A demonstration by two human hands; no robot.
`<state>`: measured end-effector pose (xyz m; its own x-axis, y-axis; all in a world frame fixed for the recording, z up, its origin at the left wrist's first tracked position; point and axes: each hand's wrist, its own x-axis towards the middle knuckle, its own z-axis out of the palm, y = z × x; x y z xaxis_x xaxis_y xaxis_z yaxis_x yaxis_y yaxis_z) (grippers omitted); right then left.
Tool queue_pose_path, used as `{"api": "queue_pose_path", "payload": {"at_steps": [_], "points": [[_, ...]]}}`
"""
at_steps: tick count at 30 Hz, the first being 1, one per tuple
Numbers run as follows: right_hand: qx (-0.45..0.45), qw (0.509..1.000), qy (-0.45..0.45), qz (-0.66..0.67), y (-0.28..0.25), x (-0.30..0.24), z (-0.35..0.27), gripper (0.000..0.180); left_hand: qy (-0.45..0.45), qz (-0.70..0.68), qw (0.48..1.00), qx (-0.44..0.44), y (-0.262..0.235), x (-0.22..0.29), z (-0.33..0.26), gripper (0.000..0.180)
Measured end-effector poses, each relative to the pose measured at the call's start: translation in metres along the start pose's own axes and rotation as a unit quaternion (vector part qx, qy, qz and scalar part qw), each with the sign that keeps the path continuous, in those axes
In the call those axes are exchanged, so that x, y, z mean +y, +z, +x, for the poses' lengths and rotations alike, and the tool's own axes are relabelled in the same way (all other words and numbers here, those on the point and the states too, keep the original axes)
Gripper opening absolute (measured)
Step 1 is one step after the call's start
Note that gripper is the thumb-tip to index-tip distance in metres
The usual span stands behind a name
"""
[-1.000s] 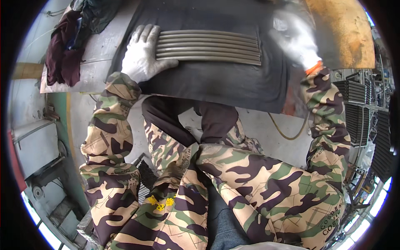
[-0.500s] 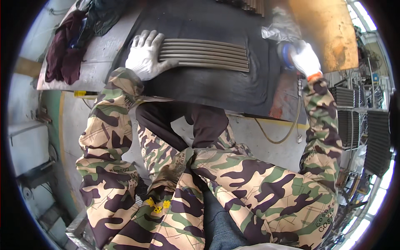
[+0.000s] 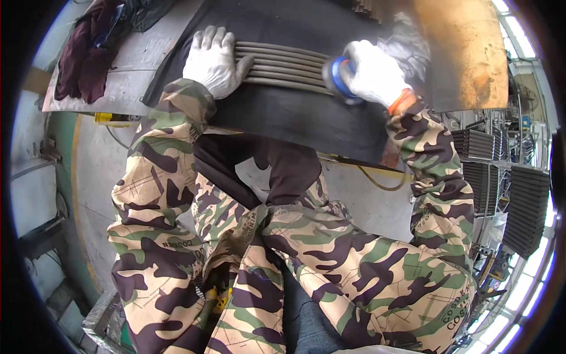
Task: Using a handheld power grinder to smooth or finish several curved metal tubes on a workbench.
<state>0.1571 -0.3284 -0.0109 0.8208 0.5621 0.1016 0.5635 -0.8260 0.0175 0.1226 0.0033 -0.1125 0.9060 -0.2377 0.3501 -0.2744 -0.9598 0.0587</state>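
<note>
Several slim grey metal rods (image 3: 286,66) lie side by side on a black sheet (image 3: 283,115) over the table. My left hand (image 3: 212,62), in a white knitted glove, rests flat at their left ends with the fingers stretched and the thumb over the rods. At the opposite ends, my right hand (image 3: 377,71), gloved as well, is closed on a round blue-rimmed disc (image 3: 340,78). Motion blurs the disc, and I cannot make out its exact kind. It covers the right ends of the rods.
Crumpled clear plastic (image 3: 407,44) lies behind my right hand, beside a worn wooden board (image 3: 463,56). More rods (image 3: 367,8) sit at the far edge. Dark red cloth (image 3: 88,65) lies on the left. Racks with dark ribbed stacks (image 3: 525,206) stand at right.
My right hand has moved left with the blue-rimmed disc, from beside the plastic onto the rods' right ends. My left hand stays at the left ends; the view has shifted slightly.
</note>
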Motion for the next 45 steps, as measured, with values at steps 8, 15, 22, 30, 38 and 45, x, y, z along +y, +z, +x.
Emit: {"api": "queue_pose_path", "payload": {"at_steps": [8, 15, 22, 30, 38, 45], "points": [[-0.034, 0.998, -0.02, -0.039, 0.0, -0.015, 0.022, 0.032, -0.023, 0.046, 0.999, 0.014, -0.001, -0.01, 0.008, 0.059], [-0.046, 0.999, -0.011, -0.007, 0.007, -0.011, 0.034, 0.028, -0.01, 0.068, 0.998, 0.007, -0.002, -0.01, 0.002, 0.059], [-0.026, 0.999, -0.026, -0.035, 0.017, 0.0, 0.043, 0.025, -0.084, -0.012, 0.996, -0.025, -0.028, 0.006, 0.007, 0.066], [0.002, 0.996, -0.079, -0.03, 0.013, 0.0, 0.036, 0.025, -0.066, -0.009, 0.998, 0.015, -0.023, 0.005, 0.003, 0.064], [-0.043, 0.997, -0.066, -0.014, 0.007, 0.005, 0.016, 0.024, -0.07, -0.018, 0.997, 0.0, -0.025, 0.008, 0.006, 0.063], [-0.052, 0.993, -0.106, -0.014, 0.002, -0.001, 0.011, 0.027, -0.063, -0.022, 0.998, -0.002, -0.025, 0.007, -0.004, 0.063]]}}
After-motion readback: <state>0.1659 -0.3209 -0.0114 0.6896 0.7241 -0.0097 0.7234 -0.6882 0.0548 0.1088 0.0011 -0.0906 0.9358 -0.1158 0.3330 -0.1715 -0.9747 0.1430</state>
